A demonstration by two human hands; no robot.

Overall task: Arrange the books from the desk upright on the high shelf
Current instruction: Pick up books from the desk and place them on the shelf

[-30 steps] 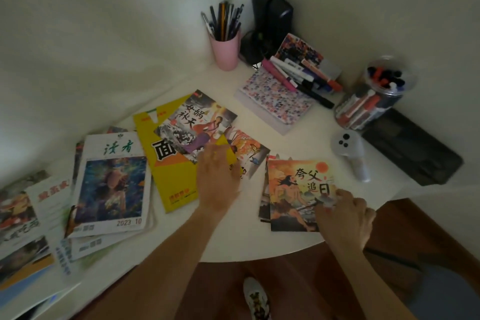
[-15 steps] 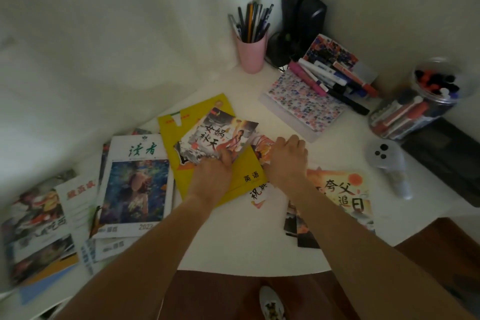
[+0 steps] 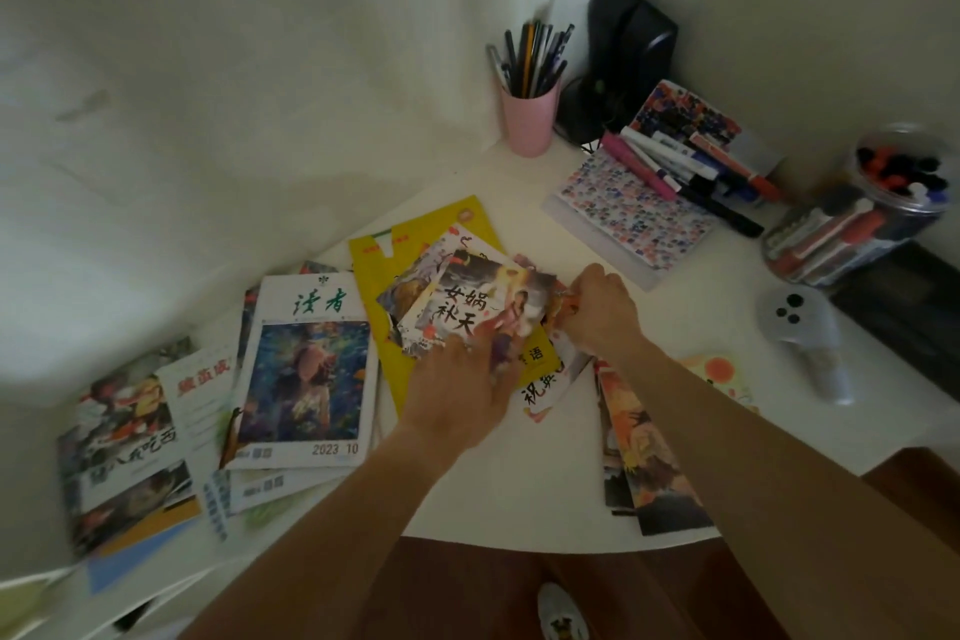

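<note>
Yellow book (image 3: pixel 447 244) beneath, picture book (image 3: pixel 483 307) now lifted, both hands' fingers (image 3: pixel 587 276) clamped on it

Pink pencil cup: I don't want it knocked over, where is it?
The pink pencil cup stands in the desk's far corner, left of the black lamp base.

A pink cup (image 3: pixel 530 122) full of pens and pencils is standing in the far corner of the white counter (image 3: pixel 519 203), with a black device (image 3: pixel 631 42) sitting just beside it against the wall. A floral notebook (image 3: pixel 626 213) is lying nearby with loose markers (image 3: pixel 680 166) resting across its far end, while a clear jar of markers (image 3: pixel 857 213) is lying tipped to the right and a white controller (image 3: pixel 802 333) is lying near the counter's edge.
</note>
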